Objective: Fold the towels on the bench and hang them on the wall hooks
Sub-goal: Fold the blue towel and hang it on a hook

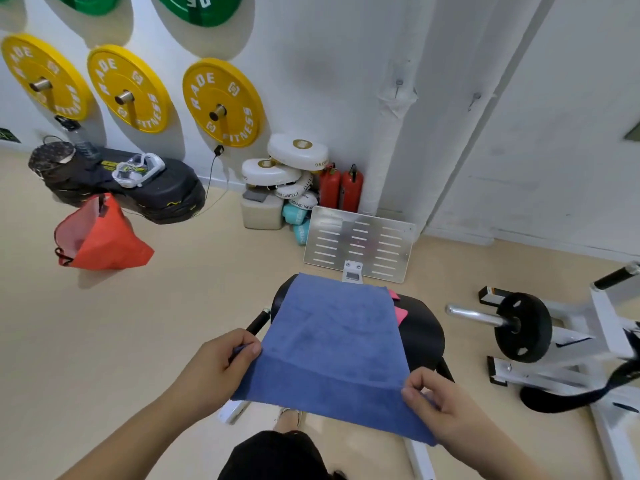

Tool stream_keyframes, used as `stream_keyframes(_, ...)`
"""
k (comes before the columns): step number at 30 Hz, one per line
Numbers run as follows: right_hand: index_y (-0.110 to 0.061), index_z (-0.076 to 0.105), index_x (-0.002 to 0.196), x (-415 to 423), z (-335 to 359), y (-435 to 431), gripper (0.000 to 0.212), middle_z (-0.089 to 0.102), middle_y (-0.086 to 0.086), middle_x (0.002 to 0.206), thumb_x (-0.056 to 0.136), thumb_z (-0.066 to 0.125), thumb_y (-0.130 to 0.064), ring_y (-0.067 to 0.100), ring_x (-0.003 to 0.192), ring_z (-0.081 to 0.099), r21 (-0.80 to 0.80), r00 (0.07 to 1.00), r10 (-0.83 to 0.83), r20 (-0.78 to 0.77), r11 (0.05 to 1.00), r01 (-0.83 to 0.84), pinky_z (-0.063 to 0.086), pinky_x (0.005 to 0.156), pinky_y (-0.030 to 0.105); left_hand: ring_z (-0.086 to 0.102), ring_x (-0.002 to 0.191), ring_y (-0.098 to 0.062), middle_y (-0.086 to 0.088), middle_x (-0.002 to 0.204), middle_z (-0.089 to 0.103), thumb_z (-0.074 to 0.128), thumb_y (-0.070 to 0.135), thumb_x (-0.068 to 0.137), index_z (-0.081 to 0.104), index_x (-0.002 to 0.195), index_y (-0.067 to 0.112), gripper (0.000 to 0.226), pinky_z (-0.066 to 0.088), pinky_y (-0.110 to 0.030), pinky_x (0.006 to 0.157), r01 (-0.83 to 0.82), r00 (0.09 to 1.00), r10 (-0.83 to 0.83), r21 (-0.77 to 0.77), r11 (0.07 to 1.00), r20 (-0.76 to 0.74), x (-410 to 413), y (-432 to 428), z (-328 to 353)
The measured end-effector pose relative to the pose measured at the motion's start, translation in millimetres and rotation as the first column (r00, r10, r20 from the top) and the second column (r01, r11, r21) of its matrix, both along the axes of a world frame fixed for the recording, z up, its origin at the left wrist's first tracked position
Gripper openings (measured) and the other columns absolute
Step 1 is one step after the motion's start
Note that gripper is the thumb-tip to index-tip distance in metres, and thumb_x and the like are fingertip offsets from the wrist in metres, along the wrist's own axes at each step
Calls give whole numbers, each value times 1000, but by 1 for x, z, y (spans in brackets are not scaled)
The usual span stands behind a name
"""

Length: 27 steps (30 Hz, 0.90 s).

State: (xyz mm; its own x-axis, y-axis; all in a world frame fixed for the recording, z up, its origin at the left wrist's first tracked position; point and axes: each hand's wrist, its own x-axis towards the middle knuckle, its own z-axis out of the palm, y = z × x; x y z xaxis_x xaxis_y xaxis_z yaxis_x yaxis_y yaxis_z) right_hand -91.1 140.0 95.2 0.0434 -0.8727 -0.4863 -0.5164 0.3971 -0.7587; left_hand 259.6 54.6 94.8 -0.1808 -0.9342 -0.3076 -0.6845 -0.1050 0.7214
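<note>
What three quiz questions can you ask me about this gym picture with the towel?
1. True or false: the left hand and the right hand both pinch the blue towel.
2. What peeks out from under the towel's right edge on the bench? A) a pink cloth B) a green ball C) a book
3. How many yellow plates can you count?

Key: 1 true; 2 A; 3 three.

The top towel (332,327) lies on the surface (426,334), over a lower towel (401,315) showing at its right; a metal plate (360,244) stands behind.
</note>
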Motion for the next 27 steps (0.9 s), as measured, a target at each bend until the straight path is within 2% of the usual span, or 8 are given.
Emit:
stream_keyframes(5, -16, 59, 92, -2, -4, -4, 17, 65, -22, 69, 104, 54, -28, -11, 61, 58, 166, 997, -15, 75, 986, 2, 43, 58, 8, 47, 59, -2, 3, 78, 65, 52, 27, 102, 65, 83, 23, 24, 38, -19, 59, 79, 995, -85, 119, 990, 47, 6, -4, -4)
stream_keyframes(7, -13, 61, 88, -5, -13, -11, 19, 65, -11, 73, 102, 58, -26, -7, 62, 56, 115, 994, -92, 57, 990, 85, 43, 60, 9, 53, 64, -2, 10, 81, 68, 51, 26, 102, 66, 83, 24, 24, 41, -19, 62, 71, 995, -79, 136, 988, 60, 0, -17, -9)
stream_keyframes(10, -15, 65, 82, -8, -26, -33, 19, 64, 3, 76, 98, 64, -26, 2, 66, 54, 1, 977, -214, 7, 977, 214, 43, 65, 18, 56, 69, -7, 6, 79, 67, 50, 26, 103, 67, 84, 24, 25, 43, -22, 62, -7, 999, 3, 135, 991, 33, -17, -47, -17)
stream_keyframes(12, -17, 68, 81, -12, -34, -57, 19, 66, 7, 80, 97, 66, -27, 12, 68, 55, -18, 955, -297, 20, 955, 298, 44, 67, 26, 54, 69, -12, 4, 79, 66, 50, 27, 103, 67, 86, 21, 24, 43, -25, 60, -40, 999, 38, 119, 992, 21, -29, -72, -23)
stream_keyframes(15, -17, 69, 83, -21, -45, -103, 20, 69, 4, 82, 96, 67, -32, 28, 80, 64, -29, 927, -376, 10, 926, 376, 48, 71, 32, 60, 78, -17, 4, 82, 68, 51, 26, 102, 66, 84, 21, 24, 44, -28, 66, -75, 997, 74, 84, 994, 19, -43, -118, -35)
stream_keyframes(19, -18, 70, 83, -34, -63, -177, 19, 73, 0, 80, 94, 70, -34, 25, 83, 69, -43, 898, -439, -10, 898, 438, 54, 76, 38, 63, 85, -14, 6, 86, 70, 54, 26, 101, 67, 84, 22, 21, 47, -27, 71, -126, 992, 126, 82, 989, 2, -63, -188, -61)
stream_keyframes(23, -10, 68, 87, -45, -92, -244, 23, 71, 15, 86, 94, 70, -32, 24, 77, 63, -8, 879, -475, -54, 880, 475, 48, 70, 36, 63, 85, -16, 5, 87, 70, 57, 28, 99, 67, 84, 20, 20, 47, -27, 71, -146, 989, 143, 146, 978, 30, -81, -253, -100)
stream_keyframes(27, -8, 66, 87, -54, -127, -292, 18, 70, 18, 85, 95, 65, -24, 26, 72, 60, 82, 891, -431, -143, 892, 445, 52, 71, 39, 61, 84, -16, 3, 87, 69, 57, 27, 100, 66, 85, 18, 20, 46, -29, 72, -150, 989, 143, 221, 964, 49, -96, -303, -137)
